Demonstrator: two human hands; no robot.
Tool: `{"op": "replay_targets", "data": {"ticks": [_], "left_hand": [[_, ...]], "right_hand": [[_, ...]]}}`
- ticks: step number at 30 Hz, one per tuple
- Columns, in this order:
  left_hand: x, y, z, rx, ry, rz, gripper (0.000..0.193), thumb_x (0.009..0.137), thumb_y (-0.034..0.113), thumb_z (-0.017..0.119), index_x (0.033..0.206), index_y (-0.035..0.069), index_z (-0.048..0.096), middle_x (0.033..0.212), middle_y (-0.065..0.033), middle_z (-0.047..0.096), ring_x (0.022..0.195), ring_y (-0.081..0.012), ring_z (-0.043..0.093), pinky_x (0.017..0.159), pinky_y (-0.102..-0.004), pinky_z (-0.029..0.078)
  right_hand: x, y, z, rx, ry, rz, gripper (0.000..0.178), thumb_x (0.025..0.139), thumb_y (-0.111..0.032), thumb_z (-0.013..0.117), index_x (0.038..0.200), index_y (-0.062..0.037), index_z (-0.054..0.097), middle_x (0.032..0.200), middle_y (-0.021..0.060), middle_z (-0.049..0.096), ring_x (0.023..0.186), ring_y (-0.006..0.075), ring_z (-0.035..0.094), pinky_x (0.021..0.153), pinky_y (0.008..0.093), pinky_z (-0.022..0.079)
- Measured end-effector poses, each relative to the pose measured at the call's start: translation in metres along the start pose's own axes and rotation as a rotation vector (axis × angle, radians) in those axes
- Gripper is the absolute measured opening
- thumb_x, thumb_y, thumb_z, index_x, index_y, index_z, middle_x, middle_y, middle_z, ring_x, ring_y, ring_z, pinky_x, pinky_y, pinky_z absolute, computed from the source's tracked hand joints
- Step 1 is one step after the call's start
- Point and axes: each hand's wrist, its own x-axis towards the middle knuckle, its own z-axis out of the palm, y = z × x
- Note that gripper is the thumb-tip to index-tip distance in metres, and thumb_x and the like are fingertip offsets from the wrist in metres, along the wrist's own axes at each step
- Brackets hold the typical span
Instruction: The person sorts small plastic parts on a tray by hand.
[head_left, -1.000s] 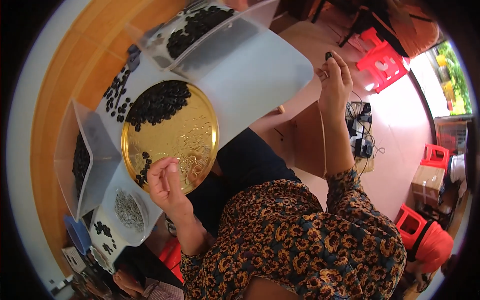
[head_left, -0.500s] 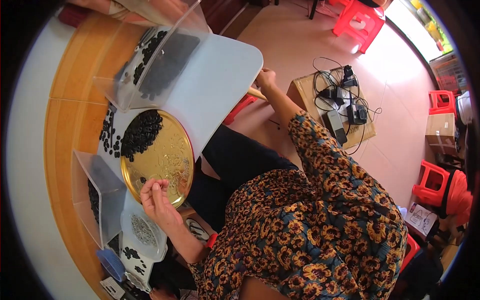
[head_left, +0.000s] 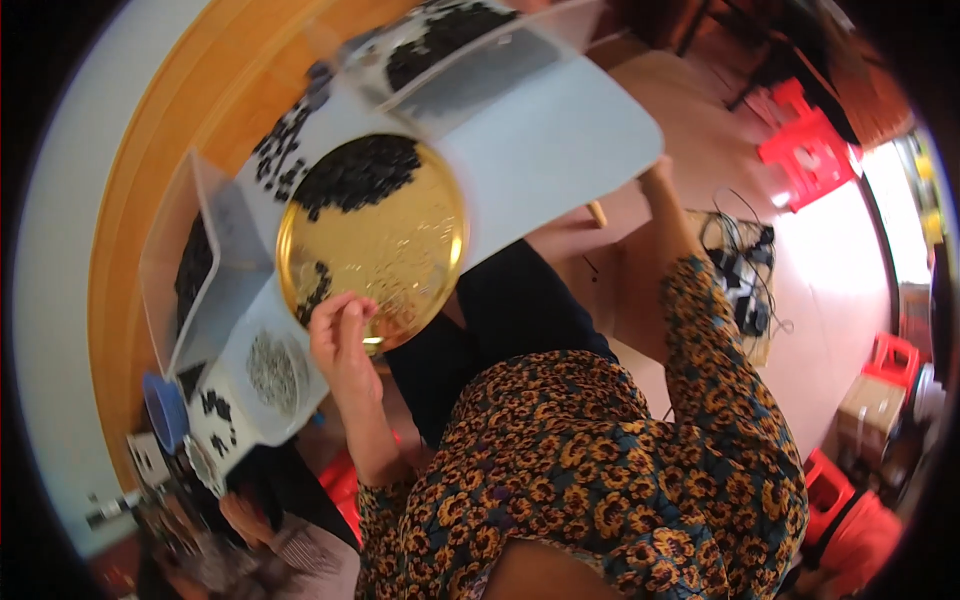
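Observation:
My left hand is over the near left rim of a round gold tray, its thumb and fingers pinched together. Whatever may be in the pinch is too small to make out. A small cluster of black pieces lies on the tray just beyond these fingers. Along the tray's far side spreads a bigger pile of black pieces, and small shiny clear bits are scattered over its near right part. My right hand touches the right corner of the pale tabletop; its fingers are mostly hidden and blurred.
Clear plastic bins with black pieces stand behind the tray and left of it. A shallow dish holds silvery bits; a blue basket is beyond. Another person's hand shows lower left. Cables and red stools are at right.
The view has swung, so table and tray appear farther right and higher. A cluster of black pieces now shows beside my left hand, where hardly any showed before. Both hands keep their places.

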Motion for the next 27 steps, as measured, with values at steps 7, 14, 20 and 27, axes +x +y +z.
{"op": "replay_targets", "data": {"ticks": [7, 14, 20, 27], "left_hand": [[0.002, -0.003, 0.006, -0.041, -0.048, 0.002, 0.012, 0.092, 0.004, 0.058, 0.103, -0.001, 0.059, 0.089, -0.0068, 0.063, 0.084, -0.0145, 0.061, 0.082, -0.0273, 0.049], [-0.005, -0.002, 0.006, -0.104, -0.110, -0.026, 0.012, 0.093, 0.004, 0.057, 0.105, -0.001, 0.057, 0.094, -0.0048, 0.060, 0.089, -0.0102, 0.059, 0.082, -0.0227, 0.047], [-0.013, 0.001, 0.011, -0.145, -0.089, 0.007, 0.011, 0.094, 0.006, 0.056, 0.104, 0.000, 0.058, 0.093, -0.0059, 0.063, 0.089, -0.0115, 0.060, 0.084, -0.0249, 0.046], [-0.016, 0.012, 0.015, -0.220, -0.111, 0.014, 0.012, 0.094, 0.001, 0.054, 0.106, -0.001, 0.055, 0.098, -0.0042, 0.059, 0.092, -0.0090, 0.057, 0.082, -0.0218, 0.045]], "right_hand": [[-0.063, -0.162, -0.036, 0.024, 0.114, -0.490, 0.020, 0.091, -0.017, 0.063, 0.104, -0.0013, 0.062, 0.093, 0.0068, 0.063, 0.078, 0.0151, 0.061, 0.065, 0.0277, 0.053], [-0.243, -0.215, 0.086, -0.343, -0.441, -0.825, 0.017, 0.093, -0.010, 0.058, 0.105, 0.0019, 0.063, 0.085, 0.0040, 0.062, 0.072, 0.0083, 0.055, 0.065, 0.0217, 0.046], [-0.314, -0.169, 0.197, -0.758, -1.088, -1.020, 0.014, 0.087, -0.005, 0.062, 0.100, -0.0015, 0.066, 0.086, 0.0092, 0.064, 0.068, 0.0174, 0.060, 0.060, 0.0269, 0.048], [-0.295, -0.126, 0.283, -1.056, -1.123, -1.411, 0.014, 0.087, -0.017, 0.059, 0.094, -0.0079, 0.068, 0.090, 0.0096, 0.063, 0.076, 0.0317, 0.064, 0.067, 0.0396, 0.052]]}}
